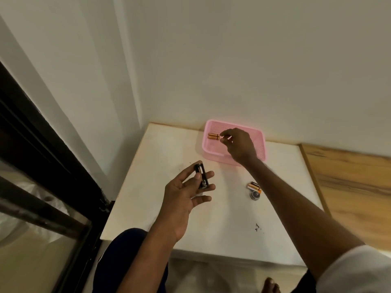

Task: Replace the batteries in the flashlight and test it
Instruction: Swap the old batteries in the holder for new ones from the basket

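Note:
My left hand [186,191] holds a black battery holder [202,176] upright over the white table [152,166]; the holder's slots look mostly bare. Over the pink basket [209,149] at the back of the table, my right hand [239,144] pinches the ends of copper-coloured batteries [213,136], which stick out to the left from its fingertips. More batteries [254,186] lie loose on the table under my right forearm, next to a small round black flashlight part [255,195]. The flashlight body is not in view.
The table stands in a corner against a white wall. A wooden surface [349,182] adjoins it on the right. A black-framed glass door [42,166] is on the left. Small dark specks [257,227] lie near the table's front. My knee [124,250] is below the table edge.

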